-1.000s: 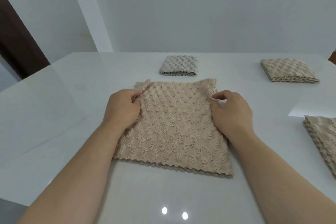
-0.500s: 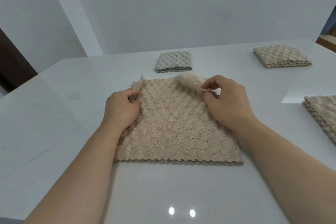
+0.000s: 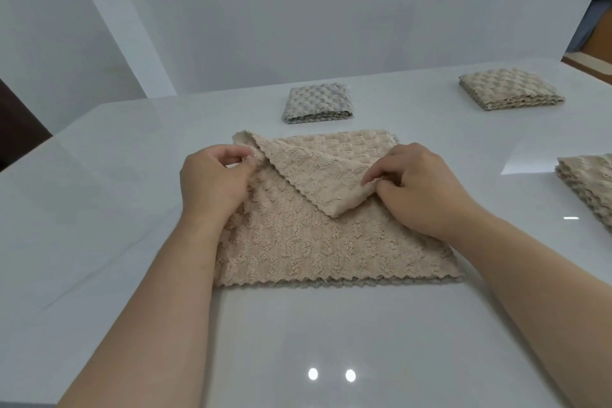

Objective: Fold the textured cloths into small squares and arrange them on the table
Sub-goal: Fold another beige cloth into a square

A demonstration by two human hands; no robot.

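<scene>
A beige textured cloth (image 3: 318,242) lies on the white table (image 3: 99,209) in front of me. Its far right corner is turned over toward me as a triangular flap. My right hand (image 3: 420,189) pinches the tip of that flap. My left hand (image 3: 212,182) pinches the cloth's far left edge, with the far left corner standing up beside my fingers. A folded grey cloth (image 3: 317,103) sits just beyond the beige one. A folded beige cloth (image 3: 508,93) lies at the far right.
A stack of beige cloths (image 3: 589,185) lies at the right edge of the table, partly cut off by the frame. The table's far edge meets a pale wall. A dark doorway shows at the left.
My right hand has pulled the far right corner of the cloth toward me, laying a flap over the middle. My left hand has kept its pinch on the far left edge.
</scene>
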